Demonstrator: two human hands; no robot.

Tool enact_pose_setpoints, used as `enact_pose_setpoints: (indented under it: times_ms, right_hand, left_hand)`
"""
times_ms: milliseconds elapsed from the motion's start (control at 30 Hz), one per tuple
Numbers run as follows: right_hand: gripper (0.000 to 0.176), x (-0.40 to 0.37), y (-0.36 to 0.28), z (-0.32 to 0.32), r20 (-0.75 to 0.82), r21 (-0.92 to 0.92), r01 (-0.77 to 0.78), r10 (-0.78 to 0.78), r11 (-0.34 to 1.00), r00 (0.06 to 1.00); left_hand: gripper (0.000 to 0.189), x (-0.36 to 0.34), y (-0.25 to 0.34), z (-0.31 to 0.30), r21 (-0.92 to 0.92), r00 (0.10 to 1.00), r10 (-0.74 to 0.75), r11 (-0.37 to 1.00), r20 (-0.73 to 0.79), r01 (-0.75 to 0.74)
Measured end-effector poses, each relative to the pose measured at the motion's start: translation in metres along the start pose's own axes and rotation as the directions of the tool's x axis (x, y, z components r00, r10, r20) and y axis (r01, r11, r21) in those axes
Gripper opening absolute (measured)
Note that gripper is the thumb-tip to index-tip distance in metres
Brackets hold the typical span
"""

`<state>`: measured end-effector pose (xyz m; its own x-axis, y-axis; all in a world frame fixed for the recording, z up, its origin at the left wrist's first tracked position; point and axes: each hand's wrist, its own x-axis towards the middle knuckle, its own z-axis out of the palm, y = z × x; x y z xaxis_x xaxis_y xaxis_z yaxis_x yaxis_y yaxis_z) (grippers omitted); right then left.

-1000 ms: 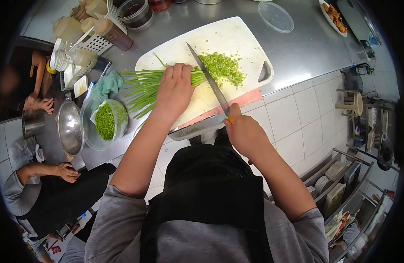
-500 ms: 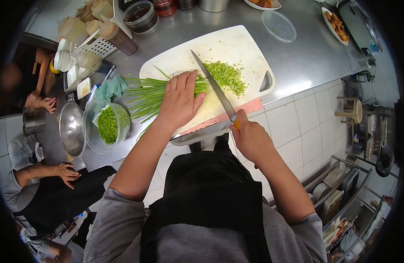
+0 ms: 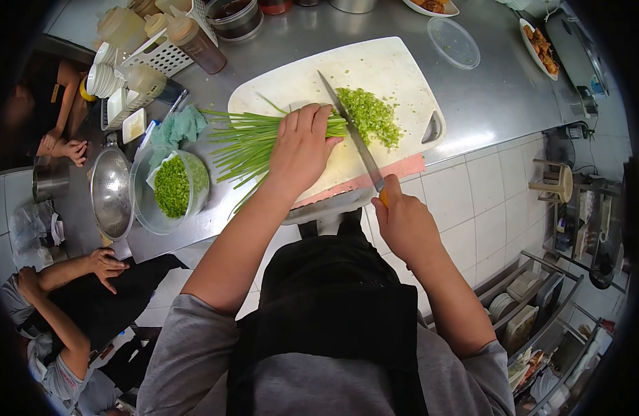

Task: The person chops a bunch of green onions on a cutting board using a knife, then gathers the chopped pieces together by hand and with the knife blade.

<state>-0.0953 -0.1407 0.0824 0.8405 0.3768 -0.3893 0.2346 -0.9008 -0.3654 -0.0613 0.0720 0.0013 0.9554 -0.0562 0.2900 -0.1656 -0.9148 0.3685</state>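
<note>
Across a white cutting board (image 3: pixel 264 93) lies a bunch of green onions (image 3: pixel 247 142), its long ends hanging past the board's left side. My left hand (image 3: pixel 302 145) presses down on the bunch, fingers together over the stalks near their cut ends. My right hand (image 3: pixel 407 225) is closed round the orange handle of a kitchen knife (image 3: pixel 354 132), whose blade stands at the cut ends, pointing away from me. Just right of the blade is a loose pile of chopped green onion (image 3: pixel 370 116). Part of the handle is hidden by my fingers.
Left of the board stand a clear tub of chopped greens (image 3: pixel 172 187), a metal colander (image 3: pixel 113 191) and a green cloth (image 3: pixel 179 126). Sauce bottles (image 3: pixel 195 43) fill a white basket behind. A clear lid (image 3: pixel 454 43) lies at the back. Other people's hands (image 3: pixel 106 267) show at far left.
The view has shifted slightly, moving the board a little right and up in the picture. Both hands keep their holds on onions and knife. A nearby person's arm at lower left has moved.
</note>
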Motion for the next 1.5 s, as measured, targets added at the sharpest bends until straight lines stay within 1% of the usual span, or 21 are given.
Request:
enact_pose_setpoints:
  times_ms: [133,300,333,500,667,767,833,967,1033,1067,1133,1167,1233,1267,1333,1367,1400,1433,1467,1500]
  right_hand:
    - [0.027,-0.001,-0.002,-0.001,0.014,-0.015,-0.001,0.001,1.0,1.0]
    - [0.026,-0.001,0.005,-0.005,-0.09,0.035,0.028,-0.025,0.999,0.996]
    - [0.026,-0.001,0.005,-0.006,-0.09,0.037,0.025,-0.022,0.999,0.996]
    - [0.026,-0.001,0.004,-0.007,-0.018,0.036,0.004,-0.003,0.999,1.0]
    - [0.026,-0.001,0.003,-0.003,0.012,0.016,0.005,-0.005,1.0,1.0]
    - [0.026,-0.002,0.004,-0.004,0.016,0.013,0.002,-0.002,1.0,1.0]
    - [0.026,-0.003,0.006,-0.003,0.015,0.015,0.004,-0.005,1.0,1.0]
    - [0.026,-0.003,0.005,-0.004,0.022,0.004,0.023,-0.023,1.0,0.999]
    - [0.026,-0.003,0.003,-0.007,0.031,-0.016,0.021,-0.021,1.0,0.999]
    - [0.027,-0.003,0.002,-0.009,0.052,-0.016,0.013,-0.012,1.0,0.999]
    - [0.028,-0.001,-0.001,-0.017,0.076,-0.02,0.011,-0.01,1.0,0.997]
    - [0.029,0.0,-0.001,-0.024,0.103,-0.011,0.017,-0.016,1.0,0.995]
    - [0.032,0.003,-0.008,-0.049,0.168,0.003,0.006,-0.007,1.0,0.986]
    - [0.032,0.004,-0.013,-0.064,0.17,0.001,0.009,-0.009,1.0,0.985]
    - [0.029,0.003,-0.024,-0.089,0.219,0.018,0.017,-0.021,1.0,0.976]
    - [0.027,0.002,-0.03,-0.097,0.231,-0.011,-0.004,0.006,1.0,0.973]
    - [0.027,0.0,-0.036,-0.104,0.233,-0.015,-0.003,0.006,1.0,0.972]
    - [0.028,-0.002,-0.042,-0.109,0.25,-0.047,-0.029,0.04,0.998,0.967]
    - [0.029,-0.002,-0.045,-0.11,0.266,-0.08,-0.054,0.073,0.995,0.961]
    - [0.029,-0.004,-0.046,-0.108,0.271,-0.085,-0.05,0.071,0.995,0.96]
  left_hand:
    - [0.061,0.0,0.0,0.001,0.0,1.0,0.003,1.0,-0.006,-0.003]
    - [0.059,0.002,0.001,-0.002,-0.005,1.0,-0.01,1.0,-0.002,0.01]
    - [0.058,0.002,0.001,-0.001,-0.007,1.0,-0.022,1.0,0.007,0.022]
    - [0.053,0.003,0.001,0.001,0.002,0.999,-0.018,1.0,0.027,0.018]
    - [0.052,0.003,0.001,-0.001,0.018,0.999,-0.01,1.0,0.044,0.01]
    - [0.052,0.003,0.001,-0.002,-0.007,1.0,-0.005,1.0,0.03,0.005]
    - [0.058,0.002,0.002,-0.005,-0.017,1.0,0.01,1.0,0.016,-0.01]
    - [0.06,0.002,0.006,-0.009,-0.024,0.999,0.03,0.999,-0.015,-0.03]
    - [0.052,0.002,0.001,-0.003,-0.108,0.997,-0.009,0.994,-0.079,0.001]
    - [0.052,0.003,-0.002,0.001,-0.108,0.997,-0.014,0.994,-0.08,0.005]
    - [0.04,0.006,-0.003,0.009,-0.124,0.984,-0.051,0.992,-0.168,0.03]
    - [0.04,0.006,-0.004,0.011,-0.123,0.984,-0.056,0.992,-0.171,0.036]
    - [0.028,0.006,-0.004,0.01,-0.145,0.971,-0.049,0.989,-0.233,0.015]
    - [0.028,0.006,-0.003,0.009,-0.146,0.971,-0.052,0.989,-0.234,0.018]
    - [0.016,0.008,0.0,0.007,-0.148,0.963,-0.085,0.988,-0.257,0.048]
    - [0.016,0.008,0.0,0.007,-0.15,0.962,-0.088,0.987,-0.258,0.05]
    - [0.012,0.008,0.0,0.006,-0.134,0.967,-0.084,0.99,-0.241,0.052]
    - [0.009,0.008,0.0,0.006,-0.119,0.971,-0.081,0.991,-0.224,0.056]
    - [0.009,0.009,0.0,0.006,-0.122,0.971,-0.088,0.991,-0.224,0.062]
    - [0.01,0.01,0.001,0.006,-0.141,0.965,-0.084,0.989,-0.247,0.05]
